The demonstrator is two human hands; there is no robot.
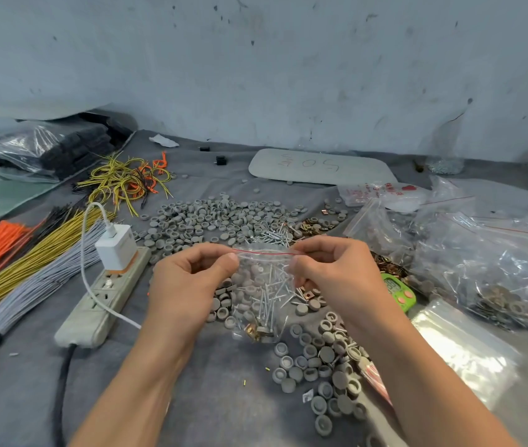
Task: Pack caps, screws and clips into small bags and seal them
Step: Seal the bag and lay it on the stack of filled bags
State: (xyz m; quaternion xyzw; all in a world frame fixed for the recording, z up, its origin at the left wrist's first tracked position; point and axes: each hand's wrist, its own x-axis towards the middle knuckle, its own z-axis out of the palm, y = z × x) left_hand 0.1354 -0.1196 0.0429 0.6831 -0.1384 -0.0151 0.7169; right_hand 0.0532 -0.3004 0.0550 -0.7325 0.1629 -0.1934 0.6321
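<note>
Across a grey cloth-covered worktop (224, 398) set against a stained pale wall (288, 75), loose stock is lying in heaps: grey caps (217, 217), silver screws (275, 235) and brass-coloured clips (307, 227) just beside them. Both hands are working at the centre. The left hand (185, 285) and the right hand (336, 275) are each pinching one end of the red zip line of a small clear bag (264, 285), which is hanging between them just above the cloth and holding caps, screws and a clip at the bottom. At the right, larger clear bags (482, 262) are holding more mixed parts, and a flat stack of empty bags (462, 350) is lying nearer the person. A green timer (398, 291) is showing partly behind the right wrist. At the left, a white charger (117, 246) is sitting plugged into a power strip (101, 301), beside bundles of orange, yellow and grey wire (40, 285). A pale board (320, 167) at the back is bearing handwriting, and a bag (382, 191) beside it red print; neither can be read with certainty.
</note>
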